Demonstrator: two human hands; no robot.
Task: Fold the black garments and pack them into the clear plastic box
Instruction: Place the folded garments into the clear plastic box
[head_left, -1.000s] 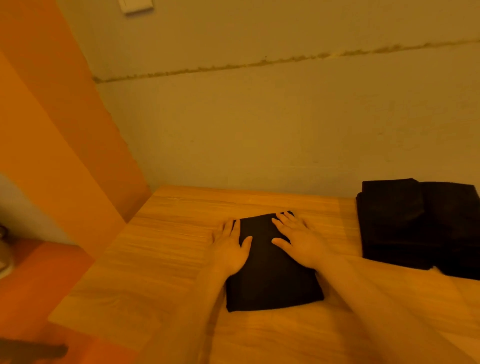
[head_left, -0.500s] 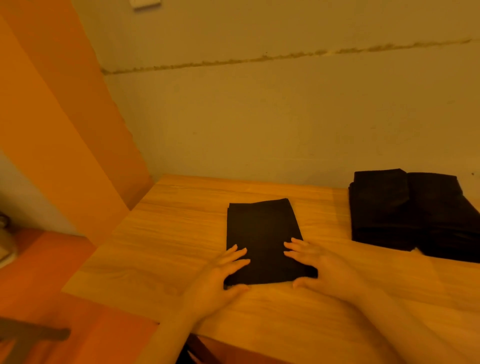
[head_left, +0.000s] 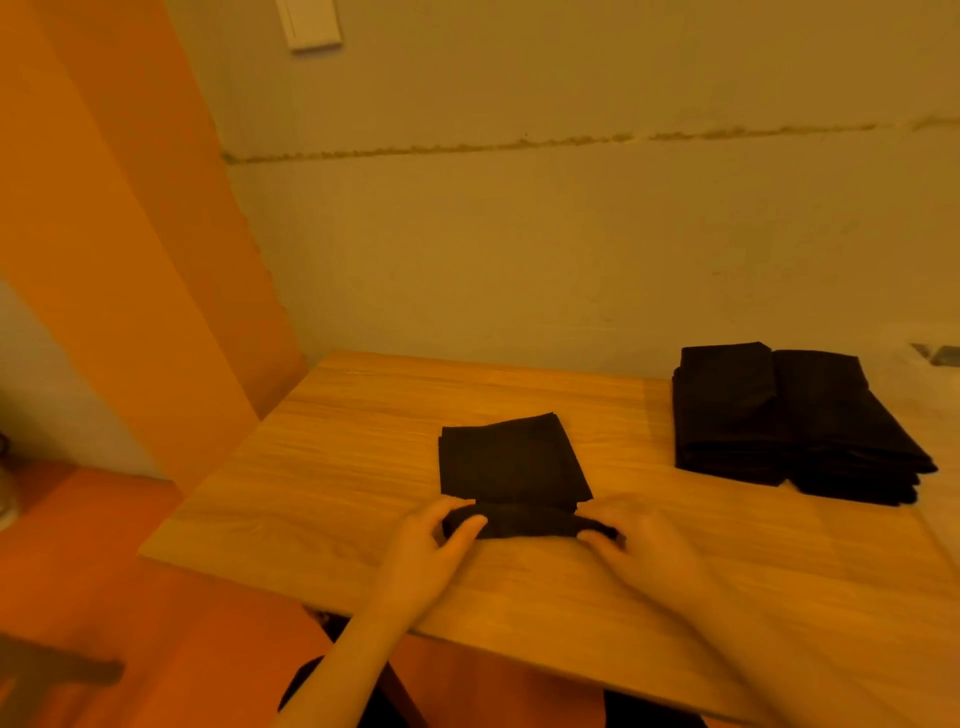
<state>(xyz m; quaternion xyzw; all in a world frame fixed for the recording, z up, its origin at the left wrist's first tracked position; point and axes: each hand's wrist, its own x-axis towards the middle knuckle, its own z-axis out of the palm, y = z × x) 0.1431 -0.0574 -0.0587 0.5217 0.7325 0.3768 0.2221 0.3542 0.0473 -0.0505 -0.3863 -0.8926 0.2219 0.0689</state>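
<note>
Since half a second earlier, the near edge of the black garment (head_left: 511, 462) had been lifted and rolled away from the body, its long axis running left-right; it lay mid-table (head_left: 311, 493). Each end was pinched by left hand (head_left: 434, 540) and right hand (head_left: 631, 540). Folded stack (head_left: 779, 421) sat well apart, right. No clear box was seen.
</note>
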